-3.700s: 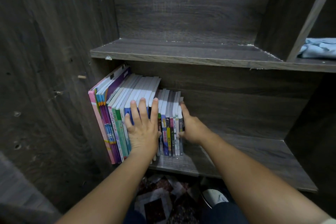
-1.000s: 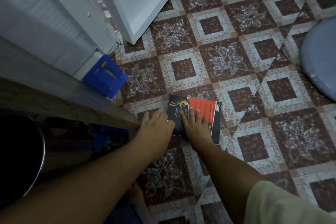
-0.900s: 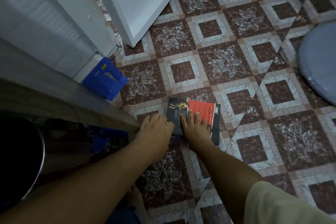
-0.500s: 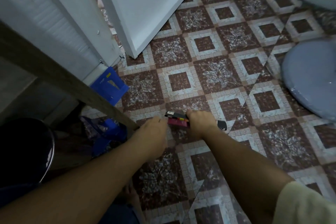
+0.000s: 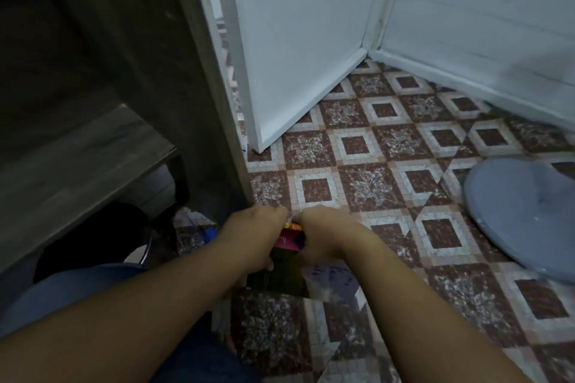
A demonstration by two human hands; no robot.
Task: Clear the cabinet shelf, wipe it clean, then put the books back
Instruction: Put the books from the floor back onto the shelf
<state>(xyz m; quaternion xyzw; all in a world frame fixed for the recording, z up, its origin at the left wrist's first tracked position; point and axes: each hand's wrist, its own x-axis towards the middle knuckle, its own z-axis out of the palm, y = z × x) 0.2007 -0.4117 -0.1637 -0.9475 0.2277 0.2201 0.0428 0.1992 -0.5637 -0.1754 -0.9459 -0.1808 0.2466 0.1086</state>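
Note:
A small stack of books point(image 5: 287, 255), with a pink and a dark green cover showing, is lifted off the patterned floor between my hands. My left hand point(image 5: 255, 233) grips its left side, fingers curled over the far edge. My right hand point(image 5: 323, 236) grips the right side the same way. Most of the covers are hidden by my hands and wrists. The dark wooden cabinet point(image 5: 102, 40) stands to the left, with a bare shelf board point(image 5: 77, 162) in view.
A white door point(image 5: 298, 40) stands ajar just past the cabinet's side panel point(image 5: 199, 109). A grey round cushion point(image 5: 525, 214) lies on the tiled floor point(image 5: 373, 183) at the right. A black round stool seat point(image 5: 96, 239) sits under the shelf at the left.
The books lay flat on the floor under my palms a second ago. Both hands have closed round them and raised them toward me, and the view has swung back to the cabinet.

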